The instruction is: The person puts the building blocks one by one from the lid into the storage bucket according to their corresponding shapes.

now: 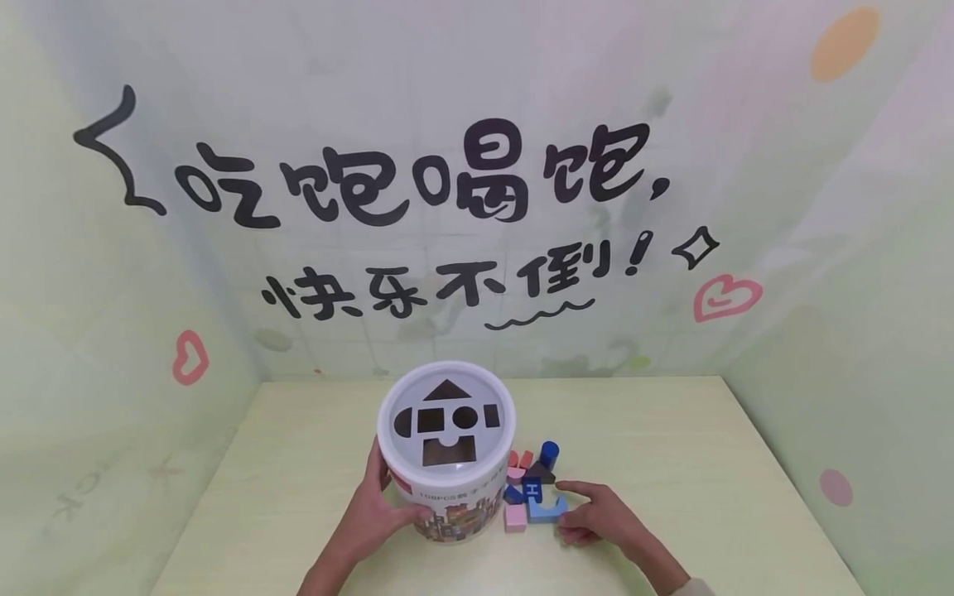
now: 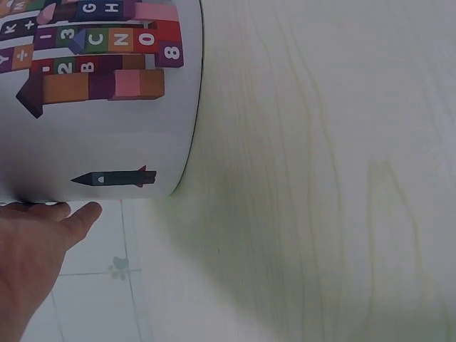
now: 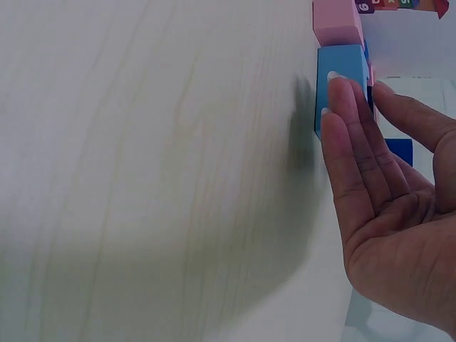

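Note:
My left hand (image 1: 370,515) holds the side of a white printed bucket (image 1: 488,480), its thumb across the front and its fingers partly hidden behind. The bucket's lid (image 1: 406,389) has several cut-out shapes. To the bucket's right, my right hand (image 1: 596,515) lies against a light blue arched block (image 1: 546,513), its fingers fairly straight. The index finger reaches past this block toward a dark triangular block (image 1: 542,473). A pink block (image 1: 515,519) sits beside the arched one. In the right wrist view, fingertips overlap the blue block's side.
Behind the arched block are a dark blue block marked H (image 1: 532,490), a blue cylinder (image 1: 549,454) and small orange blocks (image 1: 526,459). The pale wooden table (image 1: 656,430) is bounded by printed walls at the back and both sides.

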`<state>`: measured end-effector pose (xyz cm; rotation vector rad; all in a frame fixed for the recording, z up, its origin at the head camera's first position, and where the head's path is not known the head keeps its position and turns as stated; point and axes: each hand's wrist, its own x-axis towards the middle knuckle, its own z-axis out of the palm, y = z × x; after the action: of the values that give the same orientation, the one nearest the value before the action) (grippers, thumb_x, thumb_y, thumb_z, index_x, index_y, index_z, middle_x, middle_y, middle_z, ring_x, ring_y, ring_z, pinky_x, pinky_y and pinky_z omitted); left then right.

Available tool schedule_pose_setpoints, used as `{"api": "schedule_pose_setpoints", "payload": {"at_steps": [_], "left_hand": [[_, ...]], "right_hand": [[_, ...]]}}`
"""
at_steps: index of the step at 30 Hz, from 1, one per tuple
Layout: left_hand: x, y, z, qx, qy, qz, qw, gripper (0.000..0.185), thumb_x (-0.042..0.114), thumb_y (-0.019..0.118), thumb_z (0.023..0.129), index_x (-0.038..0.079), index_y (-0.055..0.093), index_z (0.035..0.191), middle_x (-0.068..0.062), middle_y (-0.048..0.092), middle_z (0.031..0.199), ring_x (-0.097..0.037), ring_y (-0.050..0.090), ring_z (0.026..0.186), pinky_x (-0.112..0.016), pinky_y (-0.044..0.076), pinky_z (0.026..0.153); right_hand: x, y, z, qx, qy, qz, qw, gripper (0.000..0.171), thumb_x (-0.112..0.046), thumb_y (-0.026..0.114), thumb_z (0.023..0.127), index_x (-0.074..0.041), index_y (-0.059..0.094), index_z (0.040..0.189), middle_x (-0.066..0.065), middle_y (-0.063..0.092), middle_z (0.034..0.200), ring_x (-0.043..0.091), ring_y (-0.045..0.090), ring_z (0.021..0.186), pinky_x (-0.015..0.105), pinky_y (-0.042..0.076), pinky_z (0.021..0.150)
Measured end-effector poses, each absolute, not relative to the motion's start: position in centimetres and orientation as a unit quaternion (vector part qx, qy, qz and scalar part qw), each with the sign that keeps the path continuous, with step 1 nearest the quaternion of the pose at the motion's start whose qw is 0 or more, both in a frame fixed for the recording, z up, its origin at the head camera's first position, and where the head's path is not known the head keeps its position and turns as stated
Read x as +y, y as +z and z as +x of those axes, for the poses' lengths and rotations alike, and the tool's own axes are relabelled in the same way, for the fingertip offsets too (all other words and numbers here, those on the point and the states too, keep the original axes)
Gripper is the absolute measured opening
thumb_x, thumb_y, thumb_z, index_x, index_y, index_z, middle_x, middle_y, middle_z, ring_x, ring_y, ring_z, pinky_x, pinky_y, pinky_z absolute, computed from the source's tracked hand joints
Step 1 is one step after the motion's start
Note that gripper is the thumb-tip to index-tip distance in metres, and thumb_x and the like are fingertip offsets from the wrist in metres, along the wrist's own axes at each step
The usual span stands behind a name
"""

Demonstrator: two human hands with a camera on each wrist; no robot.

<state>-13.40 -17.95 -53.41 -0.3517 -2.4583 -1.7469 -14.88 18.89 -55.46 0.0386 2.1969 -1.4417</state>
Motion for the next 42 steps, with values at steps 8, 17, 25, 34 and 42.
{"api": "schedule_pose_setpoints", "payload": {"at_steps": [8,17,25,34,42], "left_hand": [[-18.0,-53.2,-13.3,-0.805,-0.579,-0.116,0.052,0.137,0.015,0.093,0.059,0.035,-0.001,0.156,-0.013,0.026,0.159,-0.044,0.032,0.139,-0.068,0.034,0.104],[-17.8,-53.1,-13.5,-0.812,-0.572,-0.112,0.041,0.131,0.016,0.092,0.062,0.036,0.004,0.156,-0.017,0.023,0.159,-0.046,0.028,0.141,-0.068,0.036,0.103],[-17.8,-53.1,-13.7,-0.812,-0.575,-0.100,0.033,0.130,0.017,0.092,0.062,0.035,0.005,0.156,-0.014,0.027,0.159,-0.043,0.029,0.141,-0.065,0.035,0.105],[-17.8,-53.0,-13.9,-0.812,-0.573,-0.101,0.030,0.131,0.017,0.092,0.062,0.037,0.004,0.156,-0.014,0.027,0.158,-0.043,0.029,0.141,-0.065,0.034,0.107],[-17.8,-52.8,-14.1,-0.815,-0.570,-0.102,0.029,0.129,0.017,0.092,0.063,0.032,0.005,0.157,-0.017,0.028,0.157,-0.045,0.029,0.141,-0.065,0.034,0.106]], "right_hand": [[18.4,-56.1,-15.0,0.810,-0.531,0.010,0.248,0.051,-0.009,0.073,0.084,-0.002,0.059,0.133,0.008,0.072,0.073,0.015,0.068,0.060,0.031,0.060,0.055],[18.5,-56.3,-15.0,0.814,-0.525,0.023,0.248,0.048,-0.011,0.073,0.085,-0.002,0.060,0.130,0.007,0.071,0.072,0.014,0.067,0.057,0.029,0.059,0.053],[18.7,-56.5,-15.2,0.813,-0.525,0.007,0.250,0.044,-0.010,0.073,0.085,-0.002,0.062,0.127,0.007,0.071,0.072,0.014,0.066,0.056,0.029,0.058,0.053],[19.0,-56.1,-15.3,0.808,-0.530,-0.013,0.255,0.038,-0.010,0.071,0.087,-0.002,0.064,0.123,0.007,0.071,0.072,0.014,0.067,0.059,0.030,0.060,0.056],[19.1,-54.2,-15.2,0.804,-0.543,-0.039,0.239,0.041,-0.010,0.070,0.088,0.005,0.061,0.125,0.008,0.070,0.070,0.015,0.067,0.060,0.032,0.060,0.057]]}}
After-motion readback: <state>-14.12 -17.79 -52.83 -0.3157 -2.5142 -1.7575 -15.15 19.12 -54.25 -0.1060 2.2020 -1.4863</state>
